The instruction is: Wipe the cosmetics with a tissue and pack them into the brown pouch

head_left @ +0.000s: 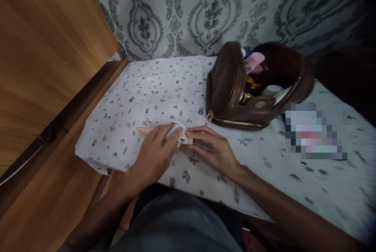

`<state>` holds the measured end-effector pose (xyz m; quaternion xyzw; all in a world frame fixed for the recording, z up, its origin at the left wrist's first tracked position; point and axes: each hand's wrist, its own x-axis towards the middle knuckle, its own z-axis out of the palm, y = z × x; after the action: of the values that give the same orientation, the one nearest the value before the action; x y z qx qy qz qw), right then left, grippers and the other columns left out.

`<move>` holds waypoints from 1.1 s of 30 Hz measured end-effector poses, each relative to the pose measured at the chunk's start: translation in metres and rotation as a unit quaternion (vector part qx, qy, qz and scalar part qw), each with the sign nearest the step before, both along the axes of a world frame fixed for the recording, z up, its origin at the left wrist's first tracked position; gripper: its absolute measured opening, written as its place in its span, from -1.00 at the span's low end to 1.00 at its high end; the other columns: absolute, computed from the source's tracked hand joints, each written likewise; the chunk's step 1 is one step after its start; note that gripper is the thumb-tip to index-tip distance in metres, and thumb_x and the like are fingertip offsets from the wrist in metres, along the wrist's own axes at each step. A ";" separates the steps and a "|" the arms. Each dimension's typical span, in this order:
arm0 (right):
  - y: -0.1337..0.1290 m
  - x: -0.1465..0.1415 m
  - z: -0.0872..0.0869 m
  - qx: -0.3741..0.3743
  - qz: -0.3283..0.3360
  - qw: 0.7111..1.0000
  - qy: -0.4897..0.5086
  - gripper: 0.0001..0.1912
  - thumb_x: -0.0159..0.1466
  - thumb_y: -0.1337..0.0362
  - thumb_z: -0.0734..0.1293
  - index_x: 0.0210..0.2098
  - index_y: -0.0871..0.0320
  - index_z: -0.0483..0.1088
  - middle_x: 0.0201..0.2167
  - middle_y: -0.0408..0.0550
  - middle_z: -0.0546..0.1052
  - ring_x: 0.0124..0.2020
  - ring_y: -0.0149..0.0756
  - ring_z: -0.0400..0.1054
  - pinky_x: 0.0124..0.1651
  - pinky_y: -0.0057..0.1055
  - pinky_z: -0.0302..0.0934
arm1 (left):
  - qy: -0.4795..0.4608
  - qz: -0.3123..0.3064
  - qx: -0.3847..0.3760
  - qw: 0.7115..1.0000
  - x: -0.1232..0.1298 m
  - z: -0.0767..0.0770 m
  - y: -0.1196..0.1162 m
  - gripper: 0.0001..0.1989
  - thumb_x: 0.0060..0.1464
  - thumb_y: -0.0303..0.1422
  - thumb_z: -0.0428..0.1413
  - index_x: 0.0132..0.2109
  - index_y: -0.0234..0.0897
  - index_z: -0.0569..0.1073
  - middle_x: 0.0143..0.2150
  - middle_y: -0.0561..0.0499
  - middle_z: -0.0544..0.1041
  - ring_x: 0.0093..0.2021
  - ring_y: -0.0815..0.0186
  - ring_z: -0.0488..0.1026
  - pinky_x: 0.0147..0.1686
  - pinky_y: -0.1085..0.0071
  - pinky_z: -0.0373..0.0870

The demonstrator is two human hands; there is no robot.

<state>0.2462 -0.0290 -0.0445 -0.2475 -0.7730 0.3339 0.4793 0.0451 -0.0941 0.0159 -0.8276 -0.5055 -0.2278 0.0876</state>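
Note:
Low over the patterned white cover, my left hand (155, 156) is closed around a crumpled white cloth (179, 126), possibly a wipe. It presses the cloth against a slim, flat, peach-coloured item (189, 141). One pointed end of this item shows past my left fingers; its middle is hidden under hand and cloth, and I cannot make out its kind. Thumb and fingers of my right hand (219, 152) pinch its other end, close beside the cloth.
A brown leather bag (226, 83) stands unzipped behind my right hand, with a pink tube (256, 61) and other small items inside. Right of it lies a blurred-out flat object (317, 134). A patterned curtain (176, 13) hangs behind; a wooden panel (53, 29) rises at left.

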 end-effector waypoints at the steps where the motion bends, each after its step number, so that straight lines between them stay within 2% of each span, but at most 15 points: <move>1: 0.000 0.001 -0.001 0.012 -0.003 1.000 -0.005 -0.80 0.32 0.31 0.37 -0.06 0.03 0.52 -0.06 0.01 0.53 -0.04 -0.23 0.48 -0.07 -0.30 0.49 | 0.002 0.011 -0.006 1.000 -0.005 0.002 0.000 -0.60 0.31 -0.50 -0.05 0.25 -0.22 0.29 0.11 -0.21 0.47 0.11 0.09 0.42 0.05 0.10 0.48; 4: 0.001 0.003 -0.002 0.026 -0.004 0.999 -0.028 -0.83 0.33 0.34 0.35 -0.10 0.03 0.52 -0.05 0.01 0.52 -0.06 -0.25 0.49 -0.10 -0.30 0.49 | -0.009 0.050 -0.023 0.998 -0.032 0.000 -0.002 -0.65 0.33 -0.44 -0.05 0.22 -0.20 0.31 0.08 -0.19 0.48 0.07 0.11 0.44 0.01 0.12 0.49; 8: 0.003 0.003 0.000 0.033 -0.005 0.997 -0.065 -0.91 0.34 0.33 0.34 -0.25 0.07 0.51 -0.12 0.00 0.52 -0.12 -0.25 0.50 -0.13 -0.33 0.48 | -0.031 0.119 -0.065 0.990 -0.066 -0.018 -0.015 -0.69 0.35 -0.40 -0.07 0.17 -0.18 0.37 0.04 -0.14 0.48 0.02 0.14 0.48 -0.06 0.17 0.52; 10: 0.004 0.003 0.000 0.030 -0.014 0.996 -0.086 -0.90 0.35 0.30 0.33 -0.19 0.08 0.50 -0.12 0.02 0.52 -0.11 -0.23 0.49 -0.12 -0.31 0.47 | -0.061 0.145 -0.088 0.984 -0.076 -0.028 -0.022 -0.68 0.35 -0.39 -0.08 0.19 -0.17 0.36 0.05 -0.12 0.47 0.02 0.16 0.48 -0.05 0.18 0.52; 13: 0.006 0.002 -0.006 0.025 -0.034 0.990 -0.135 -0.73 0.36 0.21 0.33 0.03 0.10 0.45 -0.05 0.08 0.52 -0.04 -0.14 0.47 -0.03 -0.22 0.45 | -0.104 0.152 -0.099 0.978 -0.082 -0.037 -0.030 -0.66 0.35 -0.39 -0.06 0.21 -0.19 0.35 0.06 -0.13 0.47 0.05 0.17 0.47 0.00 0.18 0.50; 16: 0.009 0.002 -0.014 0.019 -0.048 0.985 -0.166 -0.59 0.35 0.14 0.34 0.15 0.13 0.38 -0.03 0.11 0.54 -0.03 -0.08 0.47 0.04 -0.11 0.42 | -0.125 0.134 -0.098 0.978 -0.080 -0.036 -0.031 -0.68 0.34 -0.40 -0.04 0.18 -0.19 0.38 0.06 -0.12 0.47 0.06 0.19 0.46 0.03 0.19 0.48; 19: 0.010 0.002 -0.015 0.006 -0.048 0.985 -0.165 -0.60 0.34 0.10 0.35 0.12 0.12 0.40 -0.08 0.08 0.56 -0.08 -0.11 0.48 0.00 -0.14 0.42 | -0.127 0.094 -0.099 0.982 -0.068 -0.029 -0.026 -0.69 0.35 -0.41 -0.04 0.18 -0.18 0.38 0.06 -0.12 0.47 0.06 0.19 0.46 0.02 0.19 0.47; 23: 0.008 0.003 -0.009 -0.010 -0.035 0.989 -0.144 -0.63 0.32 0.07 0.37 0.05 0.09 0.44 -0.13 0.03 0.57 -0.15 -0.16 0.48 -0.09 -0.23 0.42 | -0.108 0.023 -0.102 0.989 -0.035 -0.021 -0.010 -0.69 0.36 -0.40 -0.06 0.19 -0.21 0.37 0.06 -0.14 0.49 0.03 0.18 0.46 -0.03 0.19 0.46; 27: 0.007 0.004 -0.006 -0.015 -0.009 0.992 -0.128 -0.69 0.31 0.07 0.38 -0.02 0.07 0.46 -0.15 0.01 0.57 -0.14 -0.16 0.47 -0.07 -0.22 0.40 | -0.088 -0.044 -0.142 0.985 -0.005 -0.014 0.012 -0.67 0.37 -0.40 -0.12 0.19 -0.23 0.36 0.10 -0.15 0.48 0.08 0.15 0.43 0.01 0.16 0.41; 30: 0.007 0.003 -0.005 -0.010 -0.004 0.990 -0.140 -0.71 0.30 0.10 0.39 -0.04 0.09 0.45 -0.19 0.01 0.56 -0.18 -0.18 0.46 -0.11 -0.24 0.39 | -0.088 -0.051 -0.198 0.975 -0.008 -0.010 0.024 -0.67 0.36 -0.41 -0.14 0.15 -0.22 0.40 0.00 -0.11 0.50 -0.04 0.20 0.46 -0.05 0.22 0.42; 33: 0.007 0.004 -0.004 0.025 0.006 0.988 -0.151 -0.71 0.31 0.15 0.40 -0.02 0.10 0.45 -0.20 0.01 0.55 -0.16 -0.17 0.44 -0.10 -0.22 0.39 | -0.083 -0.017 -0.243 0.966 -0.036 -0.006 0.026 -0.68 0.35 -0.38 -0.14 0.09 -0.21 0.44 -0.11 -0.08 0.50 -0.14 0.22 0.45 -0.11 0.24 0.42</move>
<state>0.2502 -0.0225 -0.0481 -0.2788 -0.8461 0.2762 0.3606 0.0096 -0.0680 0.0098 -0.8108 -0.5368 -0.1672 -0.1625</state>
